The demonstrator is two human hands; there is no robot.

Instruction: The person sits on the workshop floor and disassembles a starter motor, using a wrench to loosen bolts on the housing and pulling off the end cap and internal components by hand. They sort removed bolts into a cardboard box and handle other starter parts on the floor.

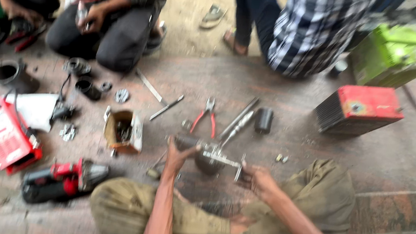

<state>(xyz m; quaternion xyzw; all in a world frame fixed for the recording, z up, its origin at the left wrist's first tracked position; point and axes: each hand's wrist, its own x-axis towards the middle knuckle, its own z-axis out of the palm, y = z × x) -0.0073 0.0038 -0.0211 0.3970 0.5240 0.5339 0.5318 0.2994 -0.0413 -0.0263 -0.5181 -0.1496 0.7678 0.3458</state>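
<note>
While the person sat on the floor with knees drawn up, the left hand [178, 156] clasped one end of a grey metal motor part [208, 155], fingers curled round it. At the other end the right hand [258, 180] pinched a small metal piece [239, 168] on that part. The part was held just above the concrete floor [287, 140], between the knees. Red-handled pliers [207, 116] lay just beyond it, a small open box [123, 131] sat to the left, and a red power tool [62, 179] lay near the left knee.
</note>
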